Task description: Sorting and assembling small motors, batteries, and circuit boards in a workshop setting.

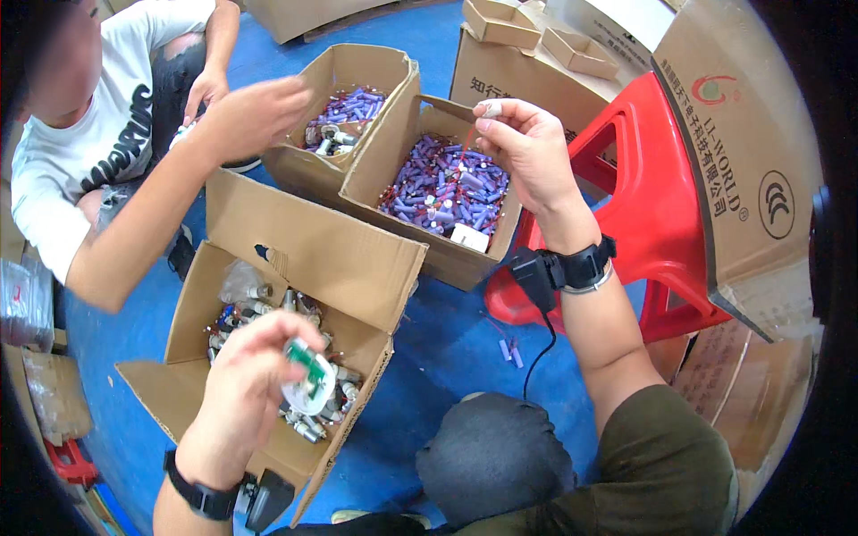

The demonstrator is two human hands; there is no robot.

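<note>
My left hand (243,380) is over the near open carton and grips a bulb part (308,380), a white round cup with a green circuit board on it. My right hand (529,147) is raised above a carton of purple cylindrical batteries (438,192), thumb and index finger pinched together. A thin red wire (466,138) hangs from that pinch; its lower end merges with the batteries behind. Something white covers the index fingertip. Under my left hand, the near carton (295,201) contains many metal-and-white bulb parts (308,429) and a clear plastic bag (243,282).
Across from me a person in a white shirt (134,116) reaches over a third carton (326,67) of batteries and bulb parts. A red plastic stool (639,179) stands right, beside a tall carton (742,170). Loose purple batteries (511,353) lie on the blue floor (420,339).
</note>
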